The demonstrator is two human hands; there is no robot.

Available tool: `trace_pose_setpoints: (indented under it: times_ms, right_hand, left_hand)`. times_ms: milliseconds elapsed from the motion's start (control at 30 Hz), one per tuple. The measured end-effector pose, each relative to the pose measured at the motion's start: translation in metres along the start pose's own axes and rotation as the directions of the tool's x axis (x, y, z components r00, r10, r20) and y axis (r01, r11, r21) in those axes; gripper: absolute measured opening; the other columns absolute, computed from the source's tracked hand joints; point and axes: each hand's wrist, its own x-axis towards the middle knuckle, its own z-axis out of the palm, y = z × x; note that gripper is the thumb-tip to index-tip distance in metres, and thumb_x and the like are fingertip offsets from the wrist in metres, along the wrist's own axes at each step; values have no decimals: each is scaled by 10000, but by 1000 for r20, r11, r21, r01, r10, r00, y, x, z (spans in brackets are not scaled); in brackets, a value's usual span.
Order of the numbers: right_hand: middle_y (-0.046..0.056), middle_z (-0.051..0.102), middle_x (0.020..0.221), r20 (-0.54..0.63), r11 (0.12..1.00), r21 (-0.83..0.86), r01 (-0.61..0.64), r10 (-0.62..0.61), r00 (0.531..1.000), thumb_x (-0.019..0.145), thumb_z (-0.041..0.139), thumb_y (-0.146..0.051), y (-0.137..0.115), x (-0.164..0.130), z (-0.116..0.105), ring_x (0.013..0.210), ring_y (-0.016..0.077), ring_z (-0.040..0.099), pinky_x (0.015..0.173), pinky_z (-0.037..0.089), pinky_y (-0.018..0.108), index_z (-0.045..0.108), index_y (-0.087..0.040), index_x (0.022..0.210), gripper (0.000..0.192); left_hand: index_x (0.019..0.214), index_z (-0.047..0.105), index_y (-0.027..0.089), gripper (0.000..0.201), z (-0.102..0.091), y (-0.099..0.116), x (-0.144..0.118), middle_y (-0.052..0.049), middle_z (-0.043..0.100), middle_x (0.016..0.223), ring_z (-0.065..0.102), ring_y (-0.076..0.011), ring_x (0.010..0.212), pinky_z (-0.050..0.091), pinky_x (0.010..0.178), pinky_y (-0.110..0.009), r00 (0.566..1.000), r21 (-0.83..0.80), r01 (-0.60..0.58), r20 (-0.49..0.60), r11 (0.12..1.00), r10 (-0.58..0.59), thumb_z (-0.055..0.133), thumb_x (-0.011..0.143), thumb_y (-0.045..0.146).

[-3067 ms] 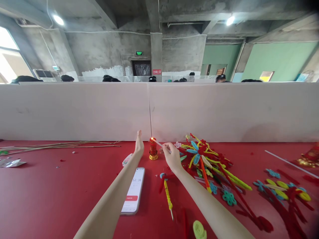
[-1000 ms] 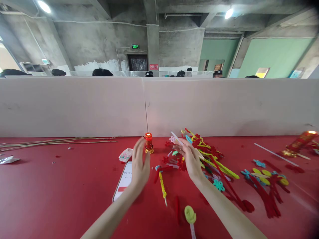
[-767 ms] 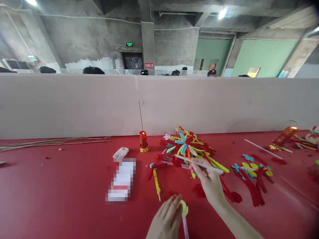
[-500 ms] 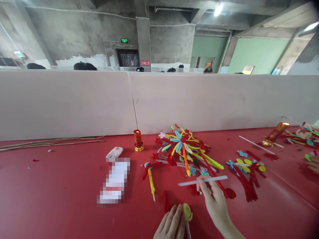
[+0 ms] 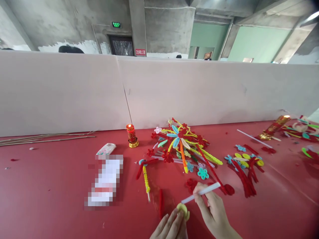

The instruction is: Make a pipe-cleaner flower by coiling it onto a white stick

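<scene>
My right hand [image 5: 214, 214] pinches a thin white stick [image 5: 200, 193], whose lower tip points at a yellow-green coiled piece [image 5: 183, 210] near the table's front edge. My left hand [image 5: 170, 227] rests its fingertips on that coil. Beyond my hands lies a pile of coloured pipe-cleaner flowers and stems [image 5: 185, 146]. A small red candle [image 5: 131, 135] with a gold base burns near the white partition.
A phone [image 5: 106, 179] lies on the red table [image 5: 50, 186] left of my hands, a small packet [image 5: 106, 149] behind it. More red and yellow pipe-cleaner pieces [image 5: 245, 167] lie to the right, another red candle [image 5: 274, 127] far right. Thin sticks [image 5: 47, 138] lie at left.
My right hand carried the white stick from the candle flame back toward me, down to the yellow-green coil. My left hand left the candle and settled on the coil. The view tilted down.
</scene>
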Motion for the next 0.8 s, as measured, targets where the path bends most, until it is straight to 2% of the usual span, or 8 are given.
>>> trace_pose_setpoints:
  times_ms: [100, 233, 267, 333, 400, 500, 667, 800]
  right_hand:
    - [1, 586, 623, 17, 999, 3, 34, -34, 999, 865, 413, -213, -2, -1, 1, 559, 162, 586, 522, 484, 233, 492, -252, 761, 136]
    - [7, 596, 630, 16, 999, -15, 33, -33, 999, 861, 415, -203, -2, -1, 2, 577, 172, 598, 553, 496, 252, 498, -252, 766, 135]
    - [9, 601, 637, 12, 999, -19, 38, -38, 999, 859, 418, -201, -2, -1, 1, 589, 175, 603, 566, 500, 257, 500, -252, 772, 130]
    - [13, 610, 647, 15, 999, -16, 50, -49, 999, 855, 423, -197, -1, -1, 1, 601, 178, 608, 566, 502, 255, 506, -250, 788, 119]
    - [14, 606, 643, 40, 999, -12, 52, -52, 998, 855, 421, -191, -1, -2, 1, 591, 174, 603, 543, 495, 248, 506, -246, 786, 122]
    - [15, 596, 647, 73, 998, -21, 67, -65, 995, 857, 421, -190, 0, -3, 2, 576, 165, 588, 540, 488, 249, 499, -235, 785, 116]
    - [14, 567, 651, 104, 994, -23, 104, -101, 989, 883, 387, -195, 0, -5, 4, 568, 148, 566, 527, 470, 236, 487, -212, 793, 136]
    - [10, 560, 665, 122, 991, -22, 133, -129, 984, 892, 390, -200, 0, -5, 6, 596, 142, 559, 565, 466, 238, 474, -207, 806, 120]
  left_hand:
    - [993, 645, 241, 356, 2, 4, -1, 82, 708, 948, 652, -64, 848, 467, 809, -129, 997, -13, -31, 68, 999, 32, 332, 876, 119]
    - [933, 664, 246, 391, 0, 5, 4, 66, 729, 849, 672, -87, 787, 464, 836, -172, 993, -26, 85, -74, 996, -87, 303, 883, 106]
    - [933, 663, 247, 384, -2, 3, 6, 71, 728, 858, 670, -87, 796, 465, 832, -172, 995, -28, 71, -68, 997, -72, 310, 881, 104]
    - [1005, 636, 243, 362, -8, -2, 11, 88, 698, 979, 648, -73, 870, 471, 799, -146, 997, -15, -54, 55, 998, 54, 326, 882, 105]
    - [1048, 613, 249, 386, -14, -8, 14, 106, 669, 1048, 623, -55, 924, 469, 775, -128, 979, 0, -157, 129, 988, 156, 298, 891, 91]
    - [1065, 601, 248, 396, -15, -10, 10, 105, 658, 1074, 596, -53, 968, 458, 792, -135, 969, 9, -202, 149, 979, 198, 275, 901, 95]
    - [1039, 618, 242, 351, 2, 2, -6, 83, 645, 1100, 566, -68, 1002, 415, 856, -157, 998, -21, -53, 26, 998, 53, 319, 891, 132]
    - [980, 642, 256, 387, 5, 4, -5, 111, 671, 1006, 583, -61, 938, 410, 852, -165, 999, -39, -35, 2, 999, 35, 294, 896, 110]
